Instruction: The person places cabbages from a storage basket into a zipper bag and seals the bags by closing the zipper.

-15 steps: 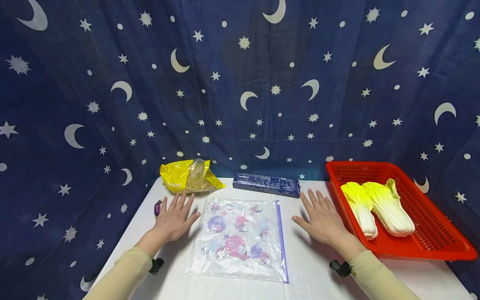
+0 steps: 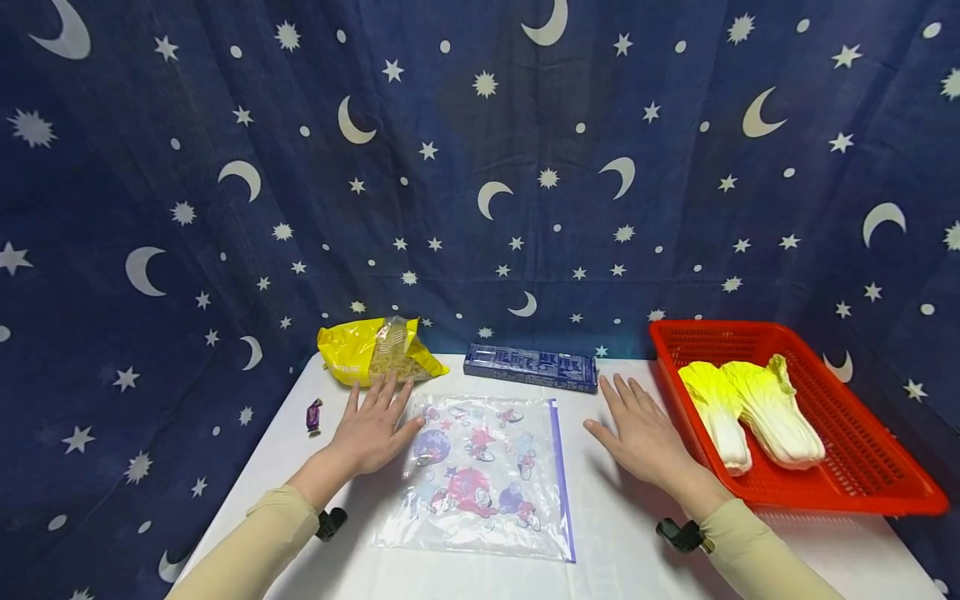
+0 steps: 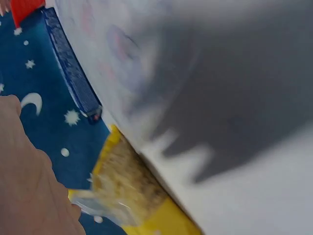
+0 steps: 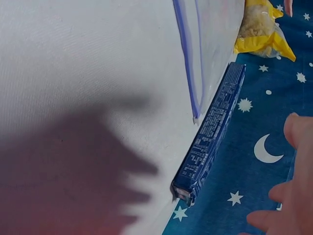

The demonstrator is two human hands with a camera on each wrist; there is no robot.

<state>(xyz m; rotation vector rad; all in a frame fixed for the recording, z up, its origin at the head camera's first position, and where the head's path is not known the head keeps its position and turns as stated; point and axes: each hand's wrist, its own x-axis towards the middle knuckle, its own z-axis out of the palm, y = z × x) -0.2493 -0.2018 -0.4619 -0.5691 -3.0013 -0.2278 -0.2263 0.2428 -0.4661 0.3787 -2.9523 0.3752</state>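
Observation:
A clear zip bag (image 2: 468, 479) with a purple zip edge and pink and purple cartoon prints lies flat on the white table. My left hand (image 2: 367, 437), fingers straight and spread, hovers at the bag's left edge and holds nothing. Beyond its fingertips is a yellow bag of dry food (image 2: 360, 350) with a see-through window. My right hand (image 2: 647, 442) is also held out with straight fingers, between the zip bag and a red basket (image 2: 862, 500). Near its fingertips lies a long dark blue box (image 2: 531, 367). Both hands cast shadows on the table in the wrist views.
A small purple wrapped candy (image 2: 313, 417) sits near the table's left edge. Two pale napa cabbages (image 2: 780, 425) lie inside the red basket at the right. A dark blue curtain (image 2: 450, 167) with moons and stars hangs behind the table.
My left hand has moved right, toward the zip bag, uncovering the candy. My right hand has stayed nearly in place.

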